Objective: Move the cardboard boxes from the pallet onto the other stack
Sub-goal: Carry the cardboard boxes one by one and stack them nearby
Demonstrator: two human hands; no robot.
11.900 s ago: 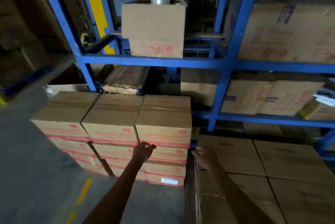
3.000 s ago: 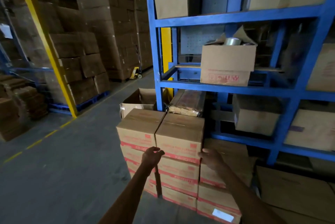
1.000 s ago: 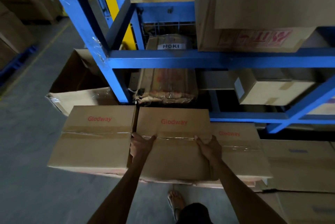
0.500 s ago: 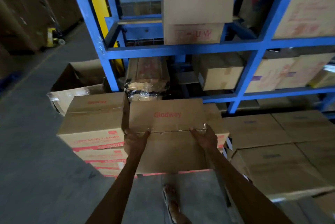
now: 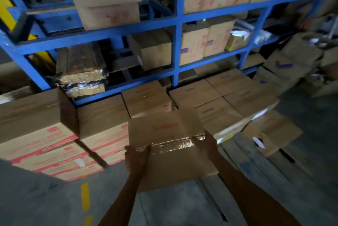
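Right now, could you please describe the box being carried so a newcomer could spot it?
Below the blue rack, between two floor stacks, the carried box sits in the left hand and right hand. Unlike the others, it's off the stacks, with shiny tape on top.

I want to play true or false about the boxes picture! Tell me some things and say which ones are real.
1. Both hands hold one cardboard box. True: the left hand and the right hand grip its two sides.
2. The shelf rack is green. False: it is blue.
3. The held box has shiny tape across its top. True.
4. The stack on the left has blue stripes. False: its stripes are red.
5. The shelves are empty. False: boxes sit on them.
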